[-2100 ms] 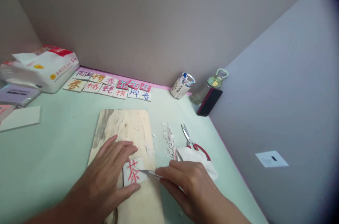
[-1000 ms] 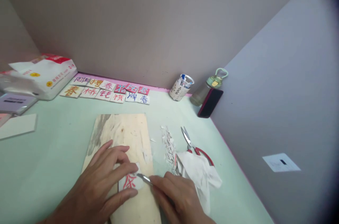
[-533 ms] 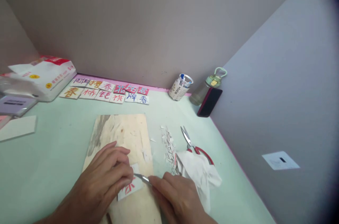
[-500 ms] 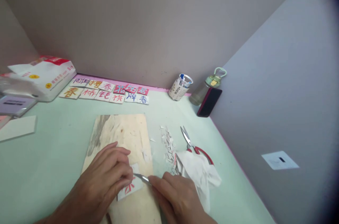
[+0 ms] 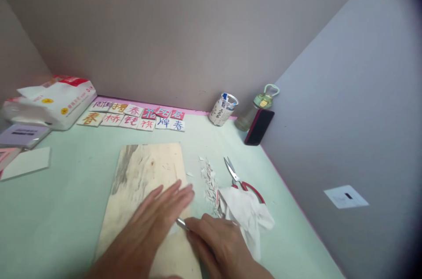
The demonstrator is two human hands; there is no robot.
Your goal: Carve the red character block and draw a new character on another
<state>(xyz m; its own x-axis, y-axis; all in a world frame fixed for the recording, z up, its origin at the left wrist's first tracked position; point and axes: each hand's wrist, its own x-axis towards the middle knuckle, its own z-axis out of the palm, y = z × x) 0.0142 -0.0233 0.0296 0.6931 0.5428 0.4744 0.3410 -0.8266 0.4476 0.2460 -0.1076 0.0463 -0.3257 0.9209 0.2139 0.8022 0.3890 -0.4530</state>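
Observation:
My right hand [image 5: 219, 241] is closed round a craft knife [image 5: 182, 224], whose metal neck points left; the blade tip is hidden behind my left hand. My left hand [image 5: 156, 217], slightly blurred, stretches its fingers flat across the wooden board [image 5: 145, 169]. Beneath it, a small white square [image 5: 169, 240] is almost wholly covered, and its red marks do not show. Along the board's right side lies a strip of carved shavings [image 5: 208, 182].
Scissors [image 5: 235, 178] with red handles lie beside a crumpled white tissue [image 5: 245, 211]. Lettered squares [image 5: 132, 116] line the back edge. A cup of pens [image 5: 222, 109], a bottle [image 5: 249, 114] and a phone [image 5: 260, 127] stand back right; a tissue pack [image 5: 62, 103] sits back left.
My left hand has uncurled and slid right over the white square, hiding its red marks and the knife tip. The right hand keeps the knife in nearly the same place.

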